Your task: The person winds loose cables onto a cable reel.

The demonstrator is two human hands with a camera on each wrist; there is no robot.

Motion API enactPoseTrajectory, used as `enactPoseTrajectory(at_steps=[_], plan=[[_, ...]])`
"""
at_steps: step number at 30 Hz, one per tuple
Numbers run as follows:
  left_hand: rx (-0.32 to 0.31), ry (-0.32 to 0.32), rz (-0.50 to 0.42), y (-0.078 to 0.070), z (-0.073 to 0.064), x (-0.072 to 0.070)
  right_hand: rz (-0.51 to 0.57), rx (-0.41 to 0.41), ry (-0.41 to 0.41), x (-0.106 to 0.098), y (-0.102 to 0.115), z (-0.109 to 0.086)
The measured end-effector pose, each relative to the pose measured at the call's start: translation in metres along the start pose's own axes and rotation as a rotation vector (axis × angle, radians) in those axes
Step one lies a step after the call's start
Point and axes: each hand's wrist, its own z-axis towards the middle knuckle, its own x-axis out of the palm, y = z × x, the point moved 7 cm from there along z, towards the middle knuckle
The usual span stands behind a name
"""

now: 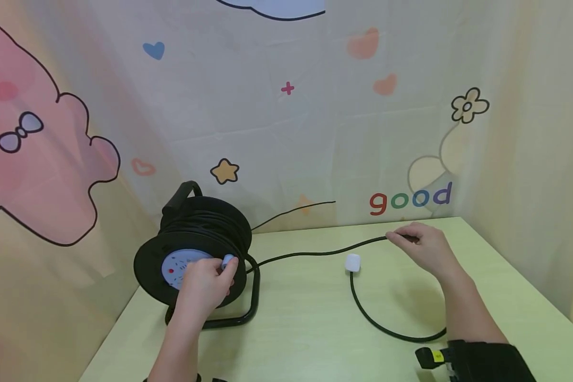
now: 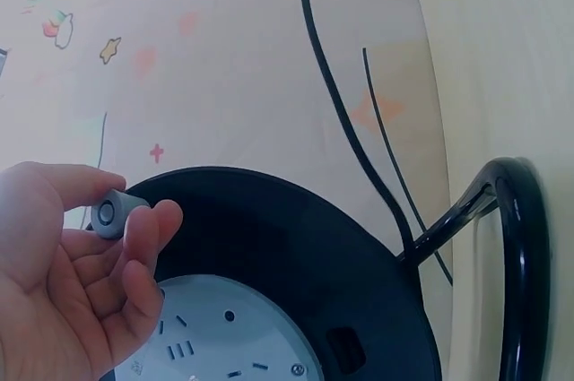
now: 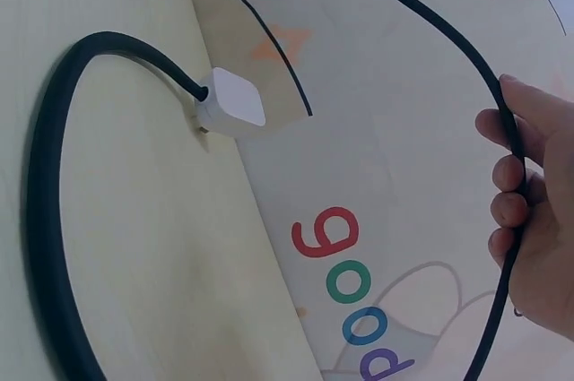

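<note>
A black cable reel [image 1: 145, 265] stands on its tubular frame at the table's left, with cable wound round its drum and a pale blue socket panel [image 1: 174, 268] on its face. My left hand [image 1: 204, 286] pinches the grey crank knob [image 2: 109, 212] near the reel's rim between thumb and fingers. To the right, my right hand [image 1: 422, 246] grips the black cable [image 1: 310, 254], which runs from the reel to the fingers. Past that hand the cable curves back over the table and ends in a white plug [image 1: 353, 263].
The pale table [image 1: 305, 318] meets a printed curtain [image 1: 277, 132] at its back edge. On the reel's top is a black carrying handle [image 1: 179, 197]. The reel's black tube foot [image 1: 229, 322] reaches out to the right.
</note>
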Motion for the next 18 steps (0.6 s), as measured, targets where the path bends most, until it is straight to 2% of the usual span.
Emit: enactPoseTrajectory(at_steps=[10, 18], plan=[[-0.077, 0.072, 0.034, 0.005, 0.001, 0.016, 0.057, -0.115, 0.056, 0.007, 0.024, -0.003], [-0.145, 0.205, 0.07, 0.016, 0.001, 0.03, 0.065, -0.201, 0.078, 0.019, 0.044, -0.002]])
